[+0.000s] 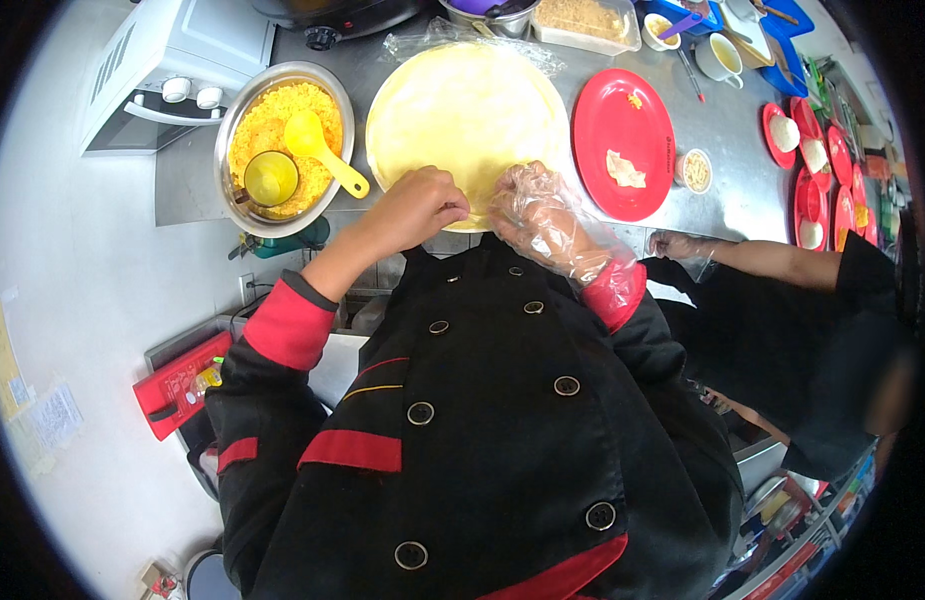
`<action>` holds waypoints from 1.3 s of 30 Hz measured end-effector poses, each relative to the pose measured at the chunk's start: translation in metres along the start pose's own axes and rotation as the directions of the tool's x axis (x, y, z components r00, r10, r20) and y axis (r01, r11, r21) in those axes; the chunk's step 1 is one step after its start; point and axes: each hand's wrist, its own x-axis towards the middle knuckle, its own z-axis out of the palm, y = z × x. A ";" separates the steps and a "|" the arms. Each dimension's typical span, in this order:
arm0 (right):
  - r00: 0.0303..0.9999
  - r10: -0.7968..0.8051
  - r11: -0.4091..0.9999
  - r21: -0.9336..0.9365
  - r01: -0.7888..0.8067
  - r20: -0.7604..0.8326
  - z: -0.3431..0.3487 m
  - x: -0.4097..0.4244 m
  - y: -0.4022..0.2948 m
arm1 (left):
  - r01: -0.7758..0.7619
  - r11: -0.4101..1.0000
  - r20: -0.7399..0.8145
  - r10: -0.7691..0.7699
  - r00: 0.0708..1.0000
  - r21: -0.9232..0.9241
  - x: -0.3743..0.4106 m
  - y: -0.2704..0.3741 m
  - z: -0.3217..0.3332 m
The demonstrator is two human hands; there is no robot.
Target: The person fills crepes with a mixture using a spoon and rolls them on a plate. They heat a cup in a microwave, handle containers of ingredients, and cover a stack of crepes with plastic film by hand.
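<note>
A large round pale-yellow sheet, like a thin omelette or crepe (pixel 466 112), lies in front of me on the steel counter. My bare left hand (pixel 425 201) is at its near edge, thumb and fingertips pinched together there; whether they grip the edge is unclear. My right hand (pixel 541 214), in a clear plastic glove, is curled at the near right edge, its fingertips partly hidden. To the left, a steel bowl (pixel 346 97) of yellow rice (pixel 263 101) holds a yellow rice paddle (pixel 305 135) and a clear cup (pixel 271 178). On the right is a red oval plate (pixel 601 142) with food scraps.
A white oven (pixel 184 60) stands at the left. Beyond the sheet are a metal bowl (pixel 507 26) and a plastic tub of crumbs (pixel 586 22). A small cup (pixel 693 171) and white mug (pixel 719 60) stand rightward. A co-worker's gloved hand (pixel 680 245) is near the counter's edge, by several red plates.
</note>
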 end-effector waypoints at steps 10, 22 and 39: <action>0.999 0.025 0.999 0.023 -0.026 0.042 -0.005 0.002 -0.006 | 0.118 0.993 0.110 -0.114 0.987 -0.027 0.004 -0.005 0.000; 0.995 0.080 0.997 0.001 -0.080 0.061 0.001 0.016 -0.004 | 0.116 0.993 0.162 -0.112 0.980 -0.018 0.010 -0.006 -0.010; 0.918 0.171 0.975 -0.074 -0.211 -0.358 -0.047 0.039 0.058 | 0.123 0.982 -0.386 -0.169 0.907 -0.141 0.034 0.007 -0.073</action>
